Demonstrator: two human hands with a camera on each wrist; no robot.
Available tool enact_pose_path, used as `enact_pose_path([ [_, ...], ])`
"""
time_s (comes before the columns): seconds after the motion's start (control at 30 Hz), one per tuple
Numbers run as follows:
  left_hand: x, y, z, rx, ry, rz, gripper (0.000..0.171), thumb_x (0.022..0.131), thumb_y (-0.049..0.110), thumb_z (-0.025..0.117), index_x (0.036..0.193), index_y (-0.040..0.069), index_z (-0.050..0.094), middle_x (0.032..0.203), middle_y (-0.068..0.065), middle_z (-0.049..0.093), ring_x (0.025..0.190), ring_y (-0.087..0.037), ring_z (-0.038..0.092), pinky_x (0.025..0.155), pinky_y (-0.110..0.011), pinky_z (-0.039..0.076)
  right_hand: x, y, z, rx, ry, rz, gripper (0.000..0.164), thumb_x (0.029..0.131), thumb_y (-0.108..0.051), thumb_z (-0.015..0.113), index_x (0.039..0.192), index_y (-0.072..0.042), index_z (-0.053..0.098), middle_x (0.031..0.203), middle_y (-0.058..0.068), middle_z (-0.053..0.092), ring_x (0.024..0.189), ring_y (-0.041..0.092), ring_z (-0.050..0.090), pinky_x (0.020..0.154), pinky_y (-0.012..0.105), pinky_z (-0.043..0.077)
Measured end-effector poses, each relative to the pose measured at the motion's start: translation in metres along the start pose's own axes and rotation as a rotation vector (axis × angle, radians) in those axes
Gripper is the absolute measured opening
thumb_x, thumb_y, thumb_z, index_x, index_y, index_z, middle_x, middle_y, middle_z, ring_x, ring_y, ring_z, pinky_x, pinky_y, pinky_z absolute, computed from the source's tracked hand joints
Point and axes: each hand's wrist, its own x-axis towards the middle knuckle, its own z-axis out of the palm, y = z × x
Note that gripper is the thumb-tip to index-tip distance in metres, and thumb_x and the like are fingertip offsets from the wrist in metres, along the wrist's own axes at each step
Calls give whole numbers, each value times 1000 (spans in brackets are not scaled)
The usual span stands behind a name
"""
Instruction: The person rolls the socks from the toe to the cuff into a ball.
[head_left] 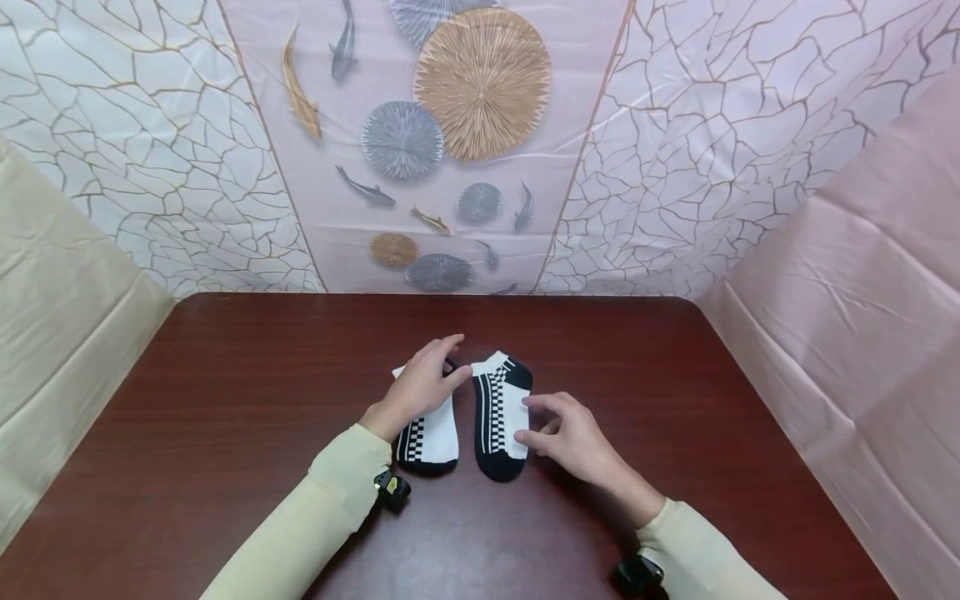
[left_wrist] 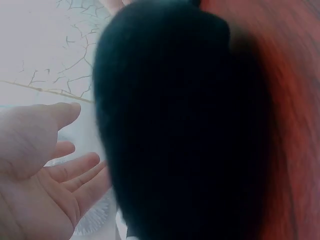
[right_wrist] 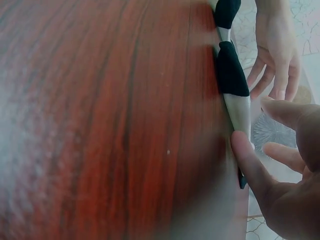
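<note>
Two ankle socks, white and black with checkered stripes, lie side by side on the table. Over the upper part of the left sock (head_left: 438, 433) hovers my left hand (head_left: 420, 383), fingers extended, hiding the sock's cuff. The right sock (head_left: 512, 408) lies flat with its black toe towards me. At its right edge is my right hand (head_left: 573, 442), thumb and forefinger spread apart with nothing gripped between them. A blurred black sock toe (left_wrist: 180, 115) fills the middle of the left wrist view. In the right wrist view, my thumb (right_wrist: 242, 145) overlaps the side of the near sock (right_wrist: 233, 72).
The socks rest on a dark red-brown wooden table (head_left: 247, 400) with rounded far corners. Behind it hangs a patterned cloth (head_left: 480, 217) with fish and round motifs. Plain cloth walls (head_left: 847, 250) slope along the sides. A small black device (head_left: 392, 490) sits at the left sleeve cuff.
</note>
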Motion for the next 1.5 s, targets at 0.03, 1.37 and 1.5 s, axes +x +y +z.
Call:
enact_pose_path([
  [0.03,1,1,1,2,0,4,60,100,30,65,153,15,42,138,-10,55,111,-24,61,90,-40,52,0,0,0,-10,-2,-5,47,80,-10,86,123,-4,68,108,15,57,65,16,66,54,28,56],
  [1.37,28,16,29,175,-121,15,38,99,20,66,134,5,63,136,-13,57,127,-28,53,104,-43,44,-1,1,10,-160,-41,-256,37,75,6,83,111,-2,74,111,10,63,71,13,59,65,24,51],
  [1.5,29,15,31,175,-115,26,35,98,16,67,130,3,65,132,-14,60,126,-28,54,104,-42,44,-2,1,10,-171,-38,-254,37,75,6,83,109,-1,74,110,10,64,71,13,59,65,24,51],
])
